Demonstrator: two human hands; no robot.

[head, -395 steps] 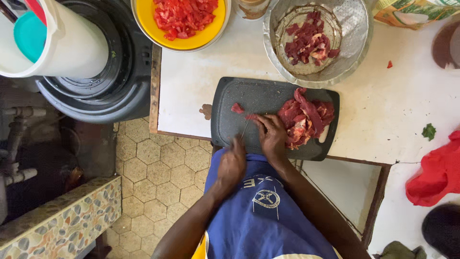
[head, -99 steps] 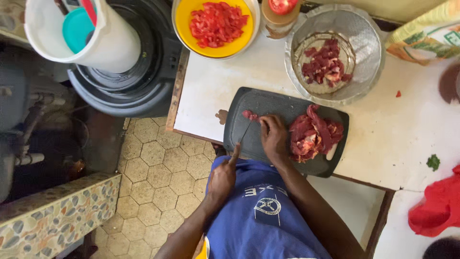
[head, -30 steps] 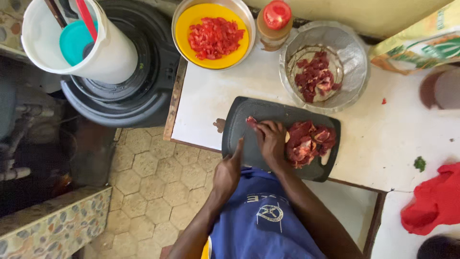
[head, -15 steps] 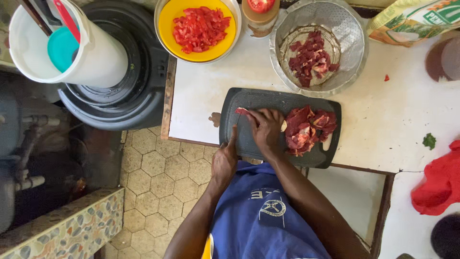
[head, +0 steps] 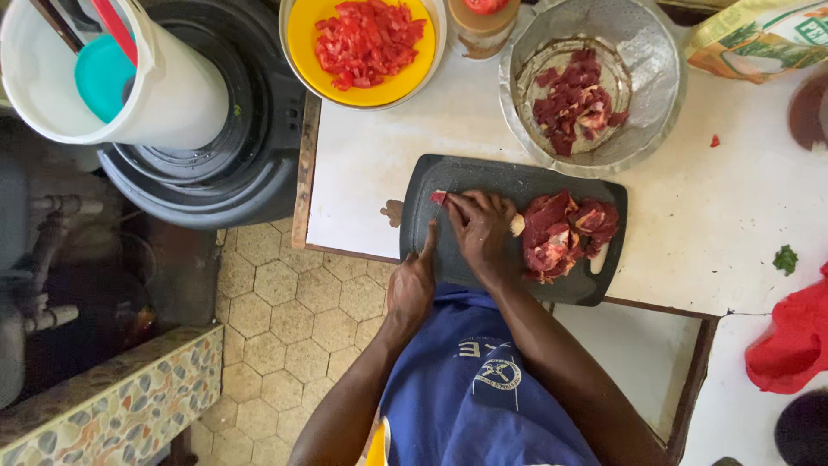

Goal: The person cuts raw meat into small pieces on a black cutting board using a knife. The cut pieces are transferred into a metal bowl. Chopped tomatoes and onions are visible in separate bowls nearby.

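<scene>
- On the dark cutting board, the right hand pins a small red meat piece near the board's left end
- left hand grips a knife, forefinger along its back, blade at that piece
- meat pile lies just beside the right hand
- metal bowl of cut meat and yellow bowl of chopped tomato stand farther back on the white surface

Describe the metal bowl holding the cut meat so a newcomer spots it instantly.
Start at the white table, then the dark cutting board at its near edge. Just beyond the board's far right corner sits the metal bowl: silvery, holding dark red meat pieces, unlike the yellow bowl of chopped tomato.
</scene>
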